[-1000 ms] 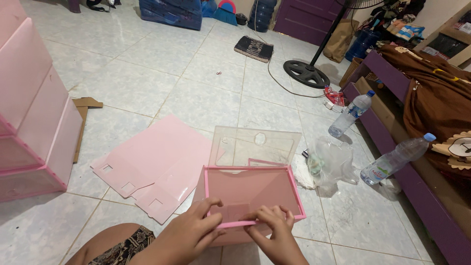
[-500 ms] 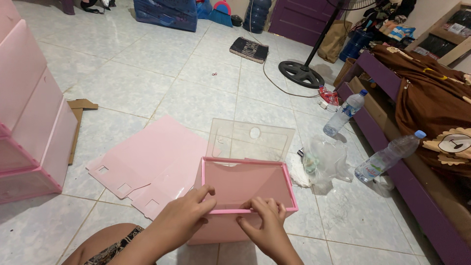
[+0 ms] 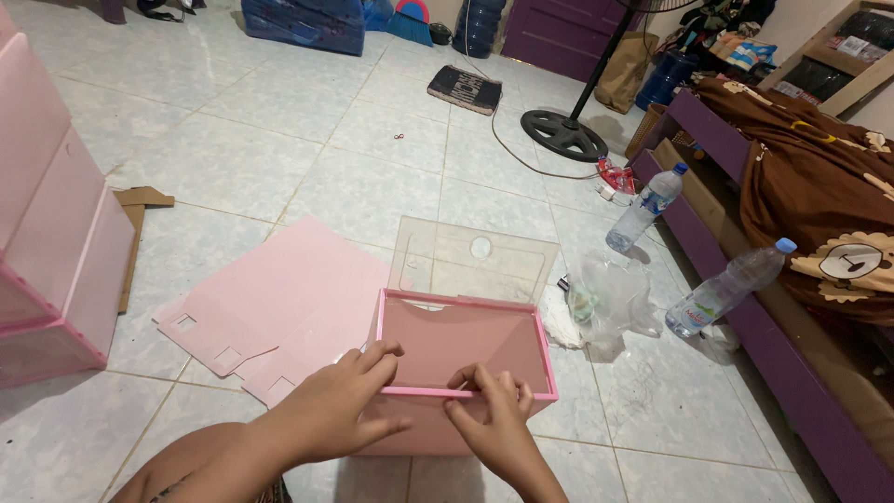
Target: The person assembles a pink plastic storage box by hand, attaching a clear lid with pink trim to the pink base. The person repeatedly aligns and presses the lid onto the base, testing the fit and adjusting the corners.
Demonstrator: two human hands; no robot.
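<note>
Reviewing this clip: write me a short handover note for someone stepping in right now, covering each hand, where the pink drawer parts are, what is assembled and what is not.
Left hand: grip pinched on the near rim of the pink drawer box, fingers over the edge.
Right hand: fingertips on the same near rim, just right of the left hand.
Drawer box: stands on the tiled floor with all four pink walls up, open top.
Clear panel: behind the box's far wall; whether it is attached cannot be told.
Loose pink panels: flat on the floor left of the box, not fitted.
Pink drawer unit: at the far left.
</note>
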